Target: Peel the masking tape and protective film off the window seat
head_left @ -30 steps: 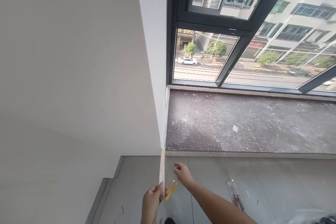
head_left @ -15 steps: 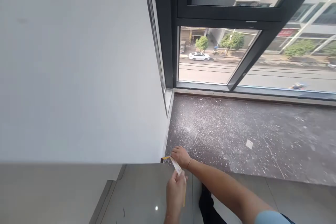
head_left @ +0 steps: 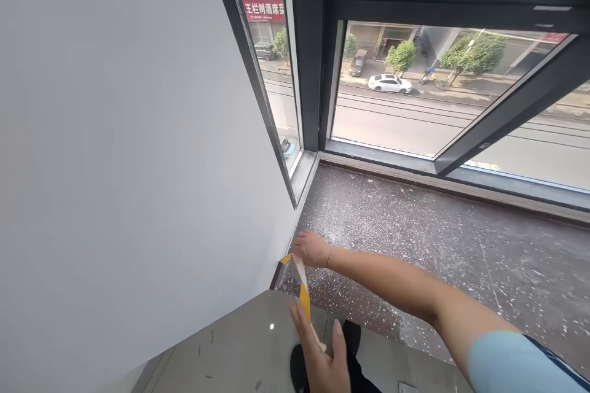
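A strip of tape (head_left: 304,299), yellow on one face and whitish on the other, hangs twisted from the foot of the white wall (head_left: 184,166). My right hand (head_left: 310,249) is low against the wall base, its fingers bent at the tape's upper end; what is under the fingertips is hidden. My left hand (head_left: 320,350) is nearer to me, thumb and fingers spread apart, beside the lower part of the tape, which passes behind it. Around the wall's bottom corner runs a short dark strip (head_left: 275,275), with yellow tape along its top.
A dark floor slab (head_left: 415,258) spotted with white specks lies right of the wall. Shiny tiles (head_left: 235,338) are below, with my dark shoes (head_left: 298,365) on them. Dark-framed windows (head_left: 442,166) stand behind, and a narrow side window (head_left: 276,73) meets the wall.
My left hand has let go of the tape and opened, moving slightly down. More yellow face of the tape shows. The view has turned left; my right hand stays at the wall base.
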### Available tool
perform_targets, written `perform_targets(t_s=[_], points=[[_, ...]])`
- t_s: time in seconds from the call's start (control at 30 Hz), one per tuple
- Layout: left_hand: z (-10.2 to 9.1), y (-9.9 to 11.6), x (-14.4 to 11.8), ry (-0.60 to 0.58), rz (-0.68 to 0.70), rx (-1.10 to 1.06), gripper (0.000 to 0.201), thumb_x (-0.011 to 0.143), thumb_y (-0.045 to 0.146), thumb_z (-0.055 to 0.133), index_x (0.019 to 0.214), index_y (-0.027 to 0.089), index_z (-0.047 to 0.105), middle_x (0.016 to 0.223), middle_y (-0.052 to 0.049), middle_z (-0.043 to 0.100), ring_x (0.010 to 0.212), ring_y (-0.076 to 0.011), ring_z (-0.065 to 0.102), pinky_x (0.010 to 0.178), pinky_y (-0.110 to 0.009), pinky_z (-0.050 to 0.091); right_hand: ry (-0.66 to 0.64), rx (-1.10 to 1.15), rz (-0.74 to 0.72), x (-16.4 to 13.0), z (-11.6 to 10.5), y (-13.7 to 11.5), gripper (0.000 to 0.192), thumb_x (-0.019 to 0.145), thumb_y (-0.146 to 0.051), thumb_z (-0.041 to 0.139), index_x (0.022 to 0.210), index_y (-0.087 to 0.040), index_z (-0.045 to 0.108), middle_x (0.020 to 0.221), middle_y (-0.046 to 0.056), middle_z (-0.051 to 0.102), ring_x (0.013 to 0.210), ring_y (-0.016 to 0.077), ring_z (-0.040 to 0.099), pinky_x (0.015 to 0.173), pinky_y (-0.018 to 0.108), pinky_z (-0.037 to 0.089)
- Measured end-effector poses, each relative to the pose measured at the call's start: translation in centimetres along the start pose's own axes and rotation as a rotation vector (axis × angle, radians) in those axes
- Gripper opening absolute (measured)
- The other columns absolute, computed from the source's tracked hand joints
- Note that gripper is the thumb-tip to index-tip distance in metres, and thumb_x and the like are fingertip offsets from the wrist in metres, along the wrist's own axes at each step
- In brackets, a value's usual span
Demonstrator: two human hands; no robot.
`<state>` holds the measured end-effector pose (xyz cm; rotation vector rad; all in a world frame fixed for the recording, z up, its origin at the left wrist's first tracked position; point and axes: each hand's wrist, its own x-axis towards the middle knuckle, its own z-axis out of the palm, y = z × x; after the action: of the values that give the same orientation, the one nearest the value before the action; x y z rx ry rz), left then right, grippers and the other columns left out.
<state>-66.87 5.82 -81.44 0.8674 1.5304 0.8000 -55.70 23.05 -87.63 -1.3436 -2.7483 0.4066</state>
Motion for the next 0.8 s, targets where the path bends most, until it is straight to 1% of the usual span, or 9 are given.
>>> perform_targets(t_s=[0.1, 0.17, 0.27, 0.37, 0.43, 0.5, 0.57, 0.67, 0.8], points=[[1.8, -0.5, -1.1, 0.091, 0.301, 0.076, 0.068, 0.066, 0.035, 0.063, 0.126, 0.018, 0.038, 0.146, -0.008, 0.015, 0.135, -0.0244, 0.008, 0.111, -0.035, 0.011, 0.012, -0.004, 0.075, -0.4, -1.8, 2.1, 0.014, 0.079, -0.018, 0.045, 0.074, -0.013, 0.058, 0.079, 0.008, 0.058, 0.074, 0.0168, 0.046, 0.063, 0.029, 0.029], [2.4, -1.4, -1.0, 0.041, 0.336, 0.054, 0.054, 0.066, 0.034, 0.063, 0.116, 0.019, 0.050, 0.141, -0.010, 0.028, 0.133, -0.0253, 0.018, 0.109, -0.035, 0.015, 0.035, -0.018, 0.078, -0.6, -3.2, 3.4, 0.015, 0.079, -0.018, 0.045, 0.073, -0.013, 0.058, 0.078, 0.008, 0.058, 0.072, 0.0163, 0.045, 0.062, 0.029, 0.029], [2.4, -2.6, 0.7, -0.078, 0.175, 0.041, 0.040, 0.070, 0.041, 0.057, 0.102, 0.018, 0.060, 0.127, -0.013, 0.047, 0.123, -0.0252, 0.036, 0.105, -0.033, 0.026, 0.069, -0.042, 0.062, -0.6, -5.6, 4.8, 0.016, 0.079, -0.018, 0.044, 0.071, -0.014, 0.057, 0.075, 0.007, 0.057, 0.070, 0.0155, 0.044, 0.060, 0.029, 0.027], [1.7, -2.5, 3.9, -0.174, -0.093, 0.119, 0.038, 0.070, 0.054, 0.051, 0.080, 0.019, 0.061, 0.094, -0.010, 0.062, 0.094, -0.0241, 0.055, 0.089, -0.034, 0.040, 0.094, -0.059, 0.054, -0.6, -8.2, 6.0, 0.017, 0.079, -0.018, 0.045, 0.067, -0.014, 0.057, 0.071, 0.006, 0.056, 0.067, 0.0145, 0.043, 0.058, 0.028, 0.025], [1.3, -2.1, 6.7, -0.225, -0.221, 0.184, 0.039, 0.068, 0.058, 0.051, 0.063, 0.019, 0.056, 0.068, -0.004, 0.059, 0.072, -0.0201, 0.055, 0.076, -0.033, 0.043, 0.103, -0.059, 0.060, -0.8, -10.0, 6.8, 0.018, 0.079, -0.018, 0.045, 0.065, -0.014, 0.056, 0.069, 0.005, 0.056, 0.066, 0.0137, 0.042, 0.057, 0.027, 0.024], [1.3, -1.8, 9.7, -0.257, -0.295, 0.156, 0.040, 0.066, 0.057, 0.055, 0.056, 0.019, 0.050, 0.057, -0.001, 0.053, 0.061, -0.0163, 0.051, 0.068, -0.031, 0.043, 0.123, -0.052, 0.079, -1.2, -11.9, 7.6, 0.020, 0.080, -0.019, 0.045, 0.063, -0.014, 0.055, 0.067, 0.005, 0.055, 0.065, 0.0129, 0.041, 0.056, 0.026, 0.023], [2.0, -1.8, 13.0, -0.254, -0.381, -0.001, 0.034, 0.065, 0.051, 0.061, 0.060, 0.018, 0.053, 0.056, 0.000, 0.054, 0.057, -0.0145, 0.051, 0.063, -0.028, 0.043, 0.159, -0.044, 0.109, -1.8, -13.6, 8.5, 0.023, 0.081, -0.022, 0.045, 0.062, -0.014, 0.055, 0.066, 0.004, 0.054, 0.064, 0.0122, 0.041, 0.056, 0.025, 0.023], [4.2, -2.3, 18.2, -0.154, -0.601, -0.349, 0.020, 0.069, 0.031, 0.064, 0.081, 0.017, 0.056, 0.065, -0.002, 0.060, 0.059, -0.0141, 0.056, 0.057, -0.026, 0.045, 0.206, -0.035, 0.161, -3.0, -16.0, 9.8, 0.028, 0.083, -0.026, 0.045, 0.060, -0.014, 0.054, 0.065, 0.003, 0.053, 0.062, 0.0110, 0.040, 0.056, 0.025, 0.024], [8.3, -2.3, 24.9, -0.126, -0.710, -0.563, 0.012, 0.080, 0.022, 0.047, 0.088, 0.014, 0.052, 0.076, -0.007, 0.062, 0.067, -0.0145, 0.061, 0.063, -0.028, 0.050, 0.222, -0.023, 0.198, -4.3, -18.4, 11.2, 0.034, 0.085, -0.032, 0.043, 0.059, -0.014, 0.054, 0.062, 0.001, 0.050, 0.060, 0.0096, 0.038, 0.056, 0.024, 0.026]])
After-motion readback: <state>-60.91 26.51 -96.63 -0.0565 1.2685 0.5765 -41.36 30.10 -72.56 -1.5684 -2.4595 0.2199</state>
